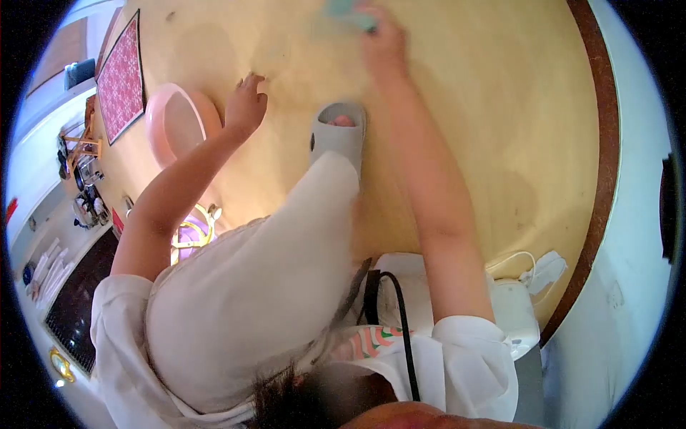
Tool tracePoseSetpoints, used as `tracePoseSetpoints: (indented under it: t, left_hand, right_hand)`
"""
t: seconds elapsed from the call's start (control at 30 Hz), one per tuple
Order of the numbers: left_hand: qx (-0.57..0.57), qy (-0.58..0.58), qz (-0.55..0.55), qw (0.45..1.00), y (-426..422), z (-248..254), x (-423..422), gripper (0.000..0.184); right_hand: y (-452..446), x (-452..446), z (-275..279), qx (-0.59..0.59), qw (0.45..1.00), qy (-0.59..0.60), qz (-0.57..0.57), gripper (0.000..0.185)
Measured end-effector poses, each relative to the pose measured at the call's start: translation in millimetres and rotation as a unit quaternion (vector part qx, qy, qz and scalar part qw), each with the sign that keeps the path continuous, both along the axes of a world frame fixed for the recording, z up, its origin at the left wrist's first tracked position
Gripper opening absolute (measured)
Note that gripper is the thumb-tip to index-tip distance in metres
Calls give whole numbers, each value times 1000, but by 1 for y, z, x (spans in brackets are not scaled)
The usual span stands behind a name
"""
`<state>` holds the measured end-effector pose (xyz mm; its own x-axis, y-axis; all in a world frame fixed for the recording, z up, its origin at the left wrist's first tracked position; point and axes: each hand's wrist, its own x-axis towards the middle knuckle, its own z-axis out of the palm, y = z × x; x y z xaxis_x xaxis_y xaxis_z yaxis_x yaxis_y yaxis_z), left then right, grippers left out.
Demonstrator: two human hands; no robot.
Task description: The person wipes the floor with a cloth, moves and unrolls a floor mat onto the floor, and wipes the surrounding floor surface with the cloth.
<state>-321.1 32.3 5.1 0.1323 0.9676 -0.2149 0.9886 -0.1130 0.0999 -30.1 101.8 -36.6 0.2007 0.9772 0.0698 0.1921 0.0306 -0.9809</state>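
My right hand (pixel 384 44) stretches far forward over the tan floor (pixel 500 93), its fingers closed on a teal cloth-like thing (pixel 343 10). Motion smears that item, and part of it lies past the top edge of the view. My left hand (pixel 247 106) holds nothing that I can see; its fingers are loosely bent and a little apart, low over the floor. Just left of that hand stands a pink basin (pixel 158 125), tilted in the wide view. A grey slipper (pixel 339 132) on my foot rests on the floor between my arms.
A red-and-white patterned mat (pixel 123 82) lies at upper left, beyond the basin. Behind my right arm sits a white appliance (pixel 516 307) with a cord. A dark skirting strip (pixel 609 114) edges the floor below the pale wall (pixel 639 143).
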Motion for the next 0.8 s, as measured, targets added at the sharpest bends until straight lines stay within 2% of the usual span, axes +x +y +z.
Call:
tracePoseSetpoints:
  t: [0.03, 0.13, 0.23, 0.3, 0.33, 0.37, 0.43, 0.47, 0.57, 0.6, 0.63, 0.73, 0.77, 0.8]
  left_hand:
    - [35, 1, -17, 999, -4, 1, 4, 27]
    - [20, -9, -24, 999, 0, 1, 3, 26]
    - [4, -40, 20, 999, 3, 6, 10, 24]
    - [-12, -20, 6, 1000, 6, 8, 14, 22]
    - [-22, -8, -3, 1000, 6, 11, 13, 21]
    - [-26, 22, -42, 999, 5, 7, 5, 20]
    - [-19, 80, -116, 990, 11, 5, -3, 19]
    - [-48, 73, -92, 992, 12, 2, -8, 18]
    - [-21, 60, -118, 991, 10, 2, -13, 16]
    - [-23, 56, -133, 989, 10, 4, -14, 16]
    - [-24, 52, -147, 987, 10, 8, -15, 15]
    - [-1, 53, -188, 981, 5, 2, -23, 14]
    - [19, 56, -204, 977, 12, -2, -26, 13]
    - [-26, 59, -168, 984, 21, 8, -17, 13]
  right_hand:
    - [6, 26, 13, -35, 999, -31, -28, 32]
    - [16, 38, -15, 45, 964, -259, -47, 47]
    - [15, -5, -25, 116, 936, -332, -20, 40]
    - [7, -39, -6, 46, 939, -274, 203, 28]
    - [8, -65, -10, 73, 920, -278, 265, 27]
    - [10, -86, -15, 100, 898, -282, 322, 26]
    - [19, -105, -5, 117, 870, -312, 364, 29]
    - [14, -110, -3, 117, 854, -323, 389, 31]
    - [17, -60, 22, -60, 879, -353, 315, 29]
    - [17, -42, 4, 41, 917, -356, 178, 27]
    - [16, -34, -16, 140, 927, -345, 35, 26]
    - [12, -53, -22, 158, 909, -386, -4, 22]
    - [16, -61, -18, 131, 906, -383, 125, 23]
    - [9, -69, 3, 95, 888, -371, 253, 25]
